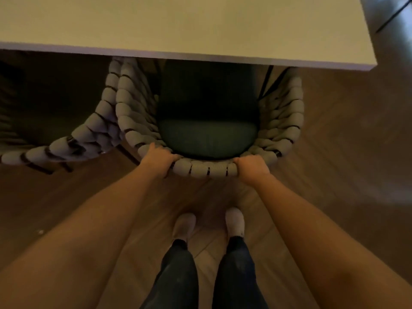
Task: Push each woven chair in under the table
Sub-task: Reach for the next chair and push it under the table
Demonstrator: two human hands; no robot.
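Observation:
A grey woven chair [205,169] with a dark green seat cushion [207,139] stands straight ahead of me. Its front half lies under the pale table [178,25], whose near edge hides that part of the seat. My left hand [158,160] grips the top of the chair's backrest on the left. My right hand [252,167] grips the same rim on the right. A second woven chair [73,143] stands close on the left, touching or nearly touching the first, its front also under the table.
The floor is brown wood. My two feet in light shoes [185,226] stand just behind the chair. The table's right corner [370,63] ends at the upper right, with open floor and a dark thin leg [392,18] beyond it.

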